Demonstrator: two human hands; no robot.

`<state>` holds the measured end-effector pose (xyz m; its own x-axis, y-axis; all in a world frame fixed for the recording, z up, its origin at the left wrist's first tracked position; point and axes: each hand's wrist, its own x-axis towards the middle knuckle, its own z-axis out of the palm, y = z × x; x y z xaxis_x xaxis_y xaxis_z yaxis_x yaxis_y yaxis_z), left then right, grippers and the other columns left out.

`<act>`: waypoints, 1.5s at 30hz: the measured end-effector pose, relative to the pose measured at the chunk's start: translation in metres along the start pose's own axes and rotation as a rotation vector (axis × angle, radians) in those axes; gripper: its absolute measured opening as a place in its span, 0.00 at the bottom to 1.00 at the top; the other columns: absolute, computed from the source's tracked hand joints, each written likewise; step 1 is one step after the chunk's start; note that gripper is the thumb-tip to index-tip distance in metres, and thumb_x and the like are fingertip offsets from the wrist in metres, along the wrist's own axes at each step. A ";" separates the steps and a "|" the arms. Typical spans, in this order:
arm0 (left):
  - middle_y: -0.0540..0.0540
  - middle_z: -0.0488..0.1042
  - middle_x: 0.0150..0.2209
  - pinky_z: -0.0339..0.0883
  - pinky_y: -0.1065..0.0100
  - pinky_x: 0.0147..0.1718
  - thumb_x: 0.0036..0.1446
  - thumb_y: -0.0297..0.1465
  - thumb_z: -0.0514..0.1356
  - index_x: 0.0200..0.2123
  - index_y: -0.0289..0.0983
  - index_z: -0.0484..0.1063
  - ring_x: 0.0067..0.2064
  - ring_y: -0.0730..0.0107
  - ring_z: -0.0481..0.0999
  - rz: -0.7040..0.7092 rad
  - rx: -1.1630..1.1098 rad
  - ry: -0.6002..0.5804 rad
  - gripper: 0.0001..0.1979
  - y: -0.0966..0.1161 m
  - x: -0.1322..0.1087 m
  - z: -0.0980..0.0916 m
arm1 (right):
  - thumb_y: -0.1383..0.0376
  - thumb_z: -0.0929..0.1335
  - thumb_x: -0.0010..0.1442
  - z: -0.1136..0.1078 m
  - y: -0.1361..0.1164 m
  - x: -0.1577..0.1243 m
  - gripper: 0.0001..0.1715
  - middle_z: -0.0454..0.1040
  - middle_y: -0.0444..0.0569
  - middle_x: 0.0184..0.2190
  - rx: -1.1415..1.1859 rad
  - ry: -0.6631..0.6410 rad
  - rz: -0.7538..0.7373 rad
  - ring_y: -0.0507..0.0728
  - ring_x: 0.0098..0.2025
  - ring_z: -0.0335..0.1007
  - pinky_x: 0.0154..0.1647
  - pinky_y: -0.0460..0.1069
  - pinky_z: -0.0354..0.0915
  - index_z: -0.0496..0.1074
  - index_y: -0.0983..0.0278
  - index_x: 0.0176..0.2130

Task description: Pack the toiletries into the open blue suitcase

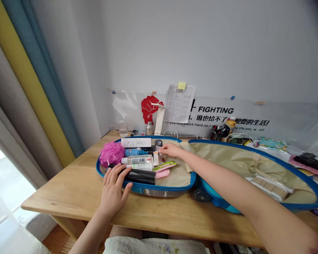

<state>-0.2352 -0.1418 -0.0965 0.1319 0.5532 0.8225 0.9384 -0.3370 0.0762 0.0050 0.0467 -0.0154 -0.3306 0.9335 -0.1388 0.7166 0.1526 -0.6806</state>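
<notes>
An open blue suitcase (175, 188) with beige lining lies on the wooden desk (76, 183). Its left half holds toiletries: a pink bath puff (112, 153), a white box (136, 142), a blue bottle (134, 152), clear bottles (137, 160) and a black tube (141, 175). My left hand (113, 190) rests on the near rim with fingers spread over the end of the black tube. My right hand (171, 150) reaches across into the left half, fingertips pinched at a small item among the bottles; what it holds is too small to name.
The suitcase's right half (316, 192) holds a wooden brush (270, 186). Along the wall stand a cup (123, 129), a small metal bottle (148, 128), pens, cables and a yellow bottle (230, 126). A black object (311, 162) lies far right. Curtains hang at left.
</notes>
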 end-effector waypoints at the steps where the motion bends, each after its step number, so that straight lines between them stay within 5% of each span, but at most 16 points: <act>1: 0.40 0.69 0.54 0.49 0.53 0.61 0.62 0.35 0.51 0.56 0.40 0.64 0.59 0.56 0.65 -0.001 0.001 0.001 0.20 0.000 0.000 0.000 | 0.57 0.71 0.56 0.000 0.000 0.000 0.13 0.59 0.35 0.14 0.003 -0.011 0.004 0.44 0.15 0.41 0.17 0.44 0.41 0.73 0.65 0.30; 11: 0.40 0.69 0.54 0.49 0.52 0.61 0.62 0.35 0.51 0.57 0.41 0.63 0.59 0.56 0.64 -0.013 -0.007 -0.019 0.20 -0.002 -0.001 0.001 | 0.61 0.70 0.56 0.000 -0.002 0.001 0.08 0.72 0.40 0.22 0.094 0.001 0.097 0.43 0.15 0.45 0.15 0.43 0.44 0.75 0.64 0.35; 19: 0.39 0.68 0.54 0.49 0.52 0.61 0.63 0.35 0.50 0.57 0.39 0.63 0.59 0.55 0.64 0.008 0.009 -0.010 0.19 0.000 0.000 0.000 | 0.68 0.63 0.60 -0.008 -0.006 0.002 0.13 0.75 0.48 0.31 0.363 0.067 0.130 0.44 0.18 0.57 0.22 0.42 0.58 0.71 0.67 0.45; 26: 0.39 0.69 0.54 0.49 0.53 0.61 0.63 0.35 0.50 0.56 0.39 0.63 0.59 0.56 0.64 0.004 0.005 -0.002 0.19 0.000 0.000 -0.001 | 0.76 0.66 0.56 -0.009 -0.008 -0.005 0.15 0.76 0.50 0.38 0.437 0.020 0.061 0.45 0.32 0.71 0.30 0.39 0.64 0.71 0.67 0.44; 39: 0.39 0.69 0.54 0.49 0.52 0.61 0.62 0.35 0.51 0.57 0.40 0.63 0.59 0.55 0.65 -0.018 -0.013 -0.008 0.20 0.000 -0.001 0.001 | 0.76 0.72 0.49 0.001 0.001 -0.002 0.08 0.70 0.39 0.23 0.236 -0.062 -0.013 0.45 0.24 0.66 0.27 0.42 0.69 0.72 0.67 0.29; 45: 0.39 0.69 0.55 0.49 0.52 0.61 0.62 0.35 0.51 0.57 0.40 0.63 0.59 0.55 0.64 -0.015 -0.010 -0.015 0.21 -0.003 -0.002 0.002 | 0.74 0.72 0.51 -0.005 0.000 0.001 0.07 0.71 0.40 0.25 0.166 -0.004 -0.049 0.44 0.24 0.65 0.24 0.40 0.67 0.74 0.66 0.33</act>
<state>-0.2372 -0.1401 -0.0995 0.1224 0.5696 0.8128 0.9372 -0.3359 0.0942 0.0079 0.0489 -0.0116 -0.3656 0.9248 -0.1049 0.5885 0.1424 -0.7959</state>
